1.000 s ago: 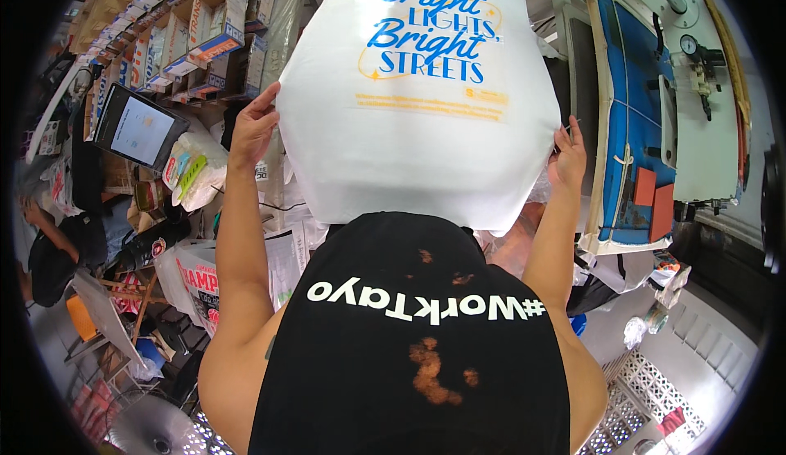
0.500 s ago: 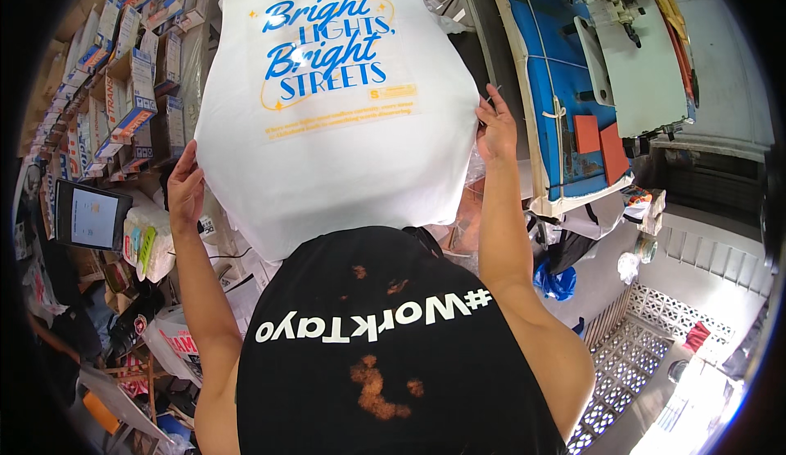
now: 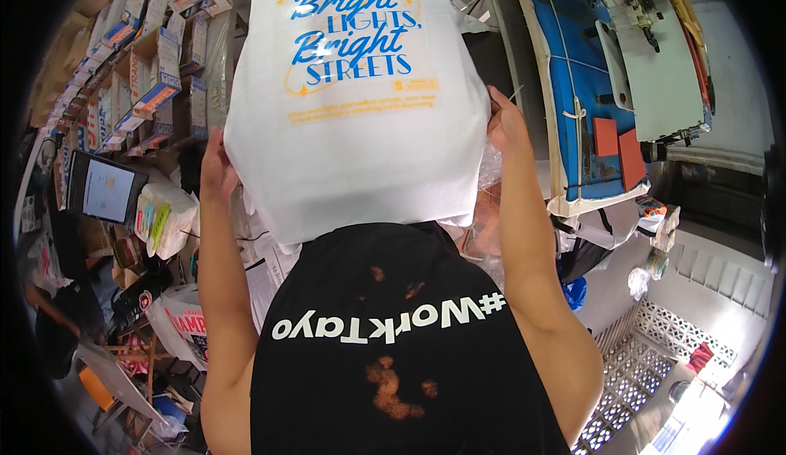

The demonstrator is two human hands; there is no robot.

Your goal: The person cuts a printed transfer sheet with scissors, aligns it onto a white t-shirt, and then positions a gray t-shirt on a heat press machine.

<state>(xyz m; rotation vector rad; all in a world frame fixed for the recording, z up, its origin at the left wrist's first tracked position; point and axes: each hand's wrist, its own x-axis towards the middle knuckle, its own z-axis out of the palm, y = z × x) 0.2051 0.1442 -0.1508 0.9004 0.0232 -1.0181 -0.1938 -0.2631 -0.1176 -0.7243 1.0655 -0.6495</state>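
Grips partly curled, left hand and right hand sit at opposite edges of the white, blue-and-orange-printed cloth, spread before the person's black fabric top; whether either pinches it cannot be told.

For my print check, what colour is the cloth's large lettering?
The large lettering is blue; see the head view.

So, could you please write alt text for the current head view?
A white cloth with a blue and orange print lies before someone in a black top, their left hand and right hand at its sides.
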